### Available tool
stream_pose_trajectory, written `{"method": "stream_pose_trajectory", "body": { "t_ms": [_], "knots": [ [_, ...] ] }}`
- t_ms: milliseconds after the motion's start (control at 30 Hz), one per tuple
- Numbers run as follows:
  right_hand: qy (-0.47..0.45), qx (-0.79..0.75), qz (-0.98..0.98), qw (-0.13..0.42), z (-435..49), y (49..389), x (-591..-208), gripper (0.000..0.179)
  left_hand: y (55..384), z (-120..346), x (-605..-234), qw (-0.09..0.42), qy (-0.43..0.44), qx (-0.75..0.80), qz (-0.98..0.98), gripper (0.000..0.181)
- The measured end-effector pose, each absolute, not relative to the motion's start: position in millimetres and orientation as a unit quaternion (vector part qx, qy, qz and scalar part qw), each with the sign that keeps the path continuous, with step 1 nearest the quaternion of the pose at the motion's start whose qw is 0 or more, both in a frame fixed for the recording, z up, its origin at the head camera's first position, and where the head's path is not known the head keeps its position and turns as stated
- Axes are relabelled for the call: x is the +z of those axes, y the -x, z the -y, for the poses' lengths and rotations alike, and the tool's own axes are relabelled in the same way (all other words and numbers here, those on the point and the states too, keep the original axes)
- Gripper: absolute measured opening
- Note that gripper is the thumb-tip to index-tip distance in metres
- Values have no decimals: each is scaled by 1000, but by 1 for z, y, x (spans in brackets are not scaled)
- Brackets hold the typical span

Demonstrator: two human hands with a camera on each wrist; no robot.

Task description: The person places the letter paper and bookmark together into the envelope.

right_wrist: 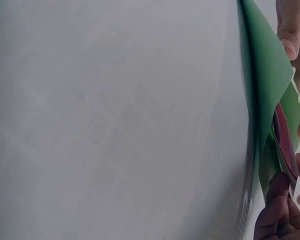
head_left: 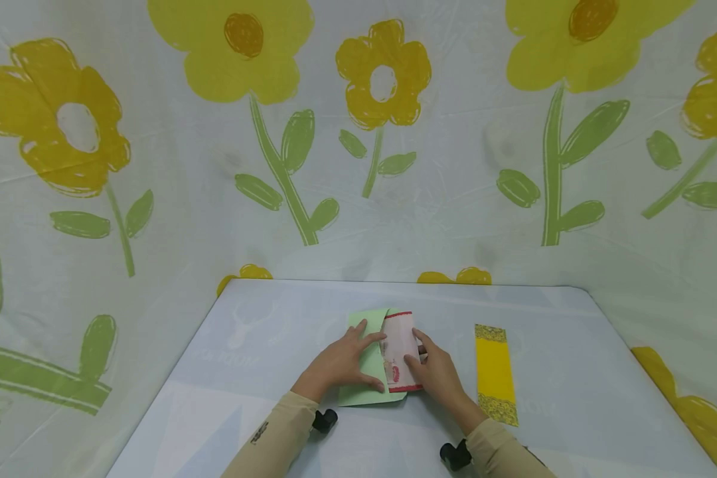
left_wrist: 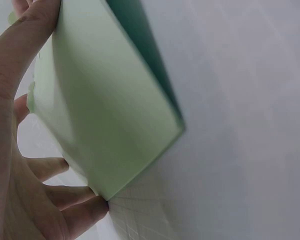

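Head view: left hand (head_left: 342,360), fingers spread, presses on the green paper folder (head_left: 370,362); right hand (head_left: 439,374) pinches the red-edged printed paper (head_left: 400,350), its left side under the folder's edge (insertion step, I judge). Next likely needs: folder steadied, paper slid squarely leftward

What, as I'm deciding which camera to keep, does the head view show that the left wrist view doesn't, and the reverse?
Only the head view shows the yellow strip with patterned ends, the flowered curtain and the red edges of the paper slip. Only the left wrist view shows a dark green surface past the edge of the pale green folded paper. Both share the left hand touching that folded paper, and the white tabletop.
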State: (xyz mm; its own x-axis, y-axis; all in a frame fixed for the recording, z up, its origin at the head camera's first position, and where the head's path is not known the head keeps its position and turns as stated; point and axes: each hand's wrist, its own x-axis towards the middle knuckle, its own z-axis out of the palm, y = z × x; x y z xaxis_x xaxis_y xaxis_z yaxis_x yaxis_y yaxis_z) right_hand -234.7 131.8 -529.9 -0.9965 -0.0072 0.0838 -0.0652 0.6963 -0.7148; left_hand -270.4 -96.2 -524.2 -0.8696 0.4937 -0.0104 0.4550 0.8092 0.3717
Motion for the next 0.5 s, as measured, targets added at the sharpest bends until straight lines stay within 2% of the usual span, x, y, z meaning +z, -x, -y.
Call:
{"method": "stream_pose_trajectory", "body": {
  "t_ms": [233,500],
  "knots": [
    [-8,401,915,39,-132,235,-529,53,271,97,-524,57,-250,180,-950,106],
    [-15,397,917,35,-130,235,-532,51,271,97,-524,61,-249,187,-949,107]
  ]
}}
